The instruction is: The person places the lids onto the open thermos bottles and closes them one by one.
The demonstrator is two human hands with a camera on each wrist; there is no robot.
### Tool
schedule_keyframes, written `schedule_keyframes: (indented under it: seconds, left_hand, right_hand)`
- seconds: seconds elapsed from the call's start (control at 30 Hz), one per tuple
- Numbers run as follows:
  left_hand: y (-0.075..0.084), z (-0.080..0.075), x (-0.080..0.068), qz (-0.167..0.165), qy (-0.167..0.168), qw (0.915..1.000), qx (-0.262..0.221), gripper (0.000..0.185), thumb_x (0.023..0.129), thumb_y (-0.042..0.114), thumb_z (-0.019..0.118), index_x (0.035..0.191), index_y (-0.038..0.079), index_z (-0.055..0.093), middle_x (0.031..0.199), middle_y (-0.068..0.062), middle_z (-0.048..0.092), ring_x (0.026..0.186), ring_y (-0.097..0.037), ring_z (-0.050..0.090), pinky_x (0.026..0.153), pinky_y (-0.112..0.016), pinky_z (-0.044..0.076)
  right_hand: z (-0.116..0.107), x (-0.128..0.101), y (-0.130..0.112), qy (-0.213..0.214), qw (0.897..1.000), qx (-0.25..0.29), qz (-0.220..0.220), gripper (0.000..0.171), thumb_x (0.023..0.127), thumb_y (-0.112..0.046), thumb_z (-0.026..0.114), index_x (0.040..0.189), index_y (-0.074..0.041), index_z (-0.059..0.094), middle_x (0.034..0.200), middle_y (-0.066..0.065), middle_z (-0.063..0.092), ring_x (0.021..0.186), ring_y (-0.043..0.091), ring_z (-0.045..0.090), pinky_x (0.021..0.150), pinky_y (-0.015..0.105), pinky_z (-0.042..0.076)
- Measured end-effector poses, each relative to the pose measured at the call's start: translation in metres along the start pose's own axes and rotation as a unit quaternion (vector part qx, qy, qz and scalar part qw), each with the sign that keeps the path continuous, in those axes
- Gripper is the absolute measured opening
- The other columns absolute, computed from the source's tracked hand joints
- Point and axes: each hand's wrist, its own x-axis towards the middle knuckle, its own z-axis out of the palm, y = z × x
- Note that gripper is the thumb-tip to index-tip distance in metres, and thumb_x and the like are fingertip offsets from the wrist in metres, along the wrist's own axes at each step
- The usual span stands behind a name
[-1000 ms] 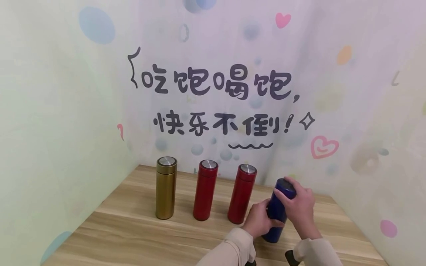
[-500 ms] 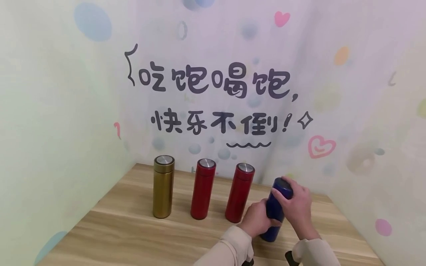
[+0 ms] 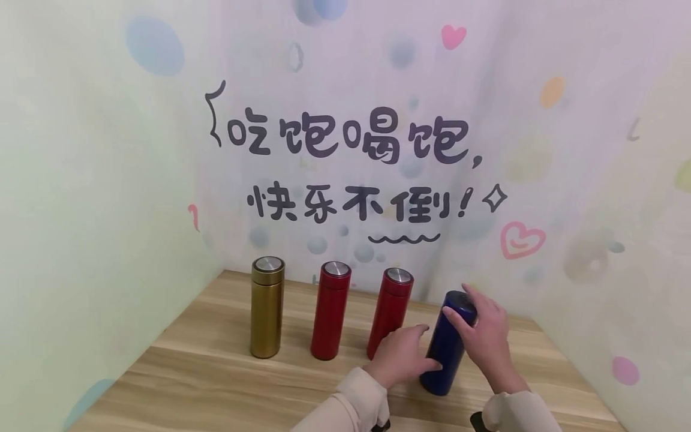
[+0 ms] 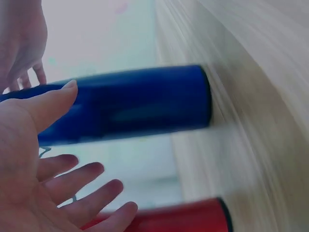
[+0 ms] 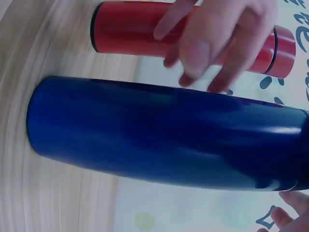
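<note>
A blue thermos flask (image 3: 444, 348) with a dark top stands upright on the wooden table (image 3: 216, 396), at the right end of a row. My left hand (image 3: 400, 358) is just left of it, thumb and fingers spread, and holds nothing. In the left wrist view the thumb overlaps the blue wall while the other fingers reach past below. At the flask's top is my right hand (image 3: 488, 336), its thumb along the near side and its fingers extended behind the lid. In the right wrist view, right fingertips (image 5: 285, 220) show just below the lid end.
A gold thermos flask (image 3: 267, 318) and two red ones, a middle red flask (image 3: 328, 318) and a right red flask (image 3: 391, 306), stand left of the blue one. My left hand partly covers the right red flask. Behind is a printed cloth backdrop (image 3: 345, 78).
My left hand has let go of the blue flask and moved left, its fingers spreading. The right hand has loosened at the top, its index finger lifting. The flask stays where it was.
</note>
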Motion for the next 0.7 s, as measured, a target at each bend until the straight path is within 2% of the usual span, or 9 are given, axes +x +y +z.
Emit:
schedule_keyframes:
  seconds: [0.2,0.33,0.43,0.57,0.7]
  left_hand:
    - [-0.023,-0.006,-0.015,0.013,-0.002,0.9998,0.017,0.062,0.075,0.047,0.079,0.128,0.019,0.063,0.116,0.007,0.067,0.100,-0.009,0.063,0.082,-0.031,0.053]
    - [-0.038,-0.012,-0.024,0.017,-0.004,0.9997,0.019,0.061,0.078,0.049,0.077,0.129,0.019,0.062,0.111,0.008,0.066,0.092,-0.006,0.061,0.078,-0.029,0.053]
    - [-0.044,-0.018,-0.029,0.023,-0.002,0.9991,0.036,0.058,0.079,0.048,0.076,0.128,0.018,0.062,0.102,0.008,0.067,0.082,-0.005,0.058,0.071,-0.027,0.052]
    - [-0.049,-0.026,-0.036,0.028,0.001,0.9980,0.057,0.056,0.080,0.047,0.076,0.125,0.016,0.063,0.098,0.005,0.067,0.078,-0.005,0.057,0.070,-0.027,0.052]
    - [-0.055,-0.030,-0.040,0.042,0.012,0.9965,0.071,0.055,0.081,0.048,0.075,0.125,0.015,0.063,0.103,0.005,0.068,0.085,-0.007,0.060,0.074,-0.029,0.053]
  right_hand:
    - [-0.005,-0.006,-0.006,0.052,0.999,0.013,-0.012,0.053,0.084,-0.019,0.075,0.129,0.001,0.056,0.130,0.030,0.052,0.120,0.050,0.040,0.101,0.062,0.025]
    - [-0.002,-0.015,-0.011,0.122,0.989,-0.004,-0.079,0.051,0.079,-0.020,0.076,0.122,0.002,0.061,0.126,0.030,0.053,0.115,0.051,0.041,0.093,0.062,0.028]
    - [0.002,-0.020,-0.016,0.163,0.976,-0.005,-0.143,0.047,0.082,-0.031,0.072,0.116,0.002,0.064,0.121,0.027,0.057,0.109,0.049,0.044,0.087,0.058,0.030]
    - [0.011,-0.029,-0.023,0.170,0.965,0.000,-0.201,0.051,0.090,-0.045,0.062,0.110,0.001,0.068,0.118,0.023,0.061,0.106,0.046,0.047,0.089,0.054,0.031]
    - [0.020,-0.042,-0.027,0.149,0.966,-0.011,-0.212,0.053,0.093,-0.050,0.058,0.110,0.000,0.068,0.119,0.022,0.061,0.109,0.044,0.048,0.094,0.053,0.033]
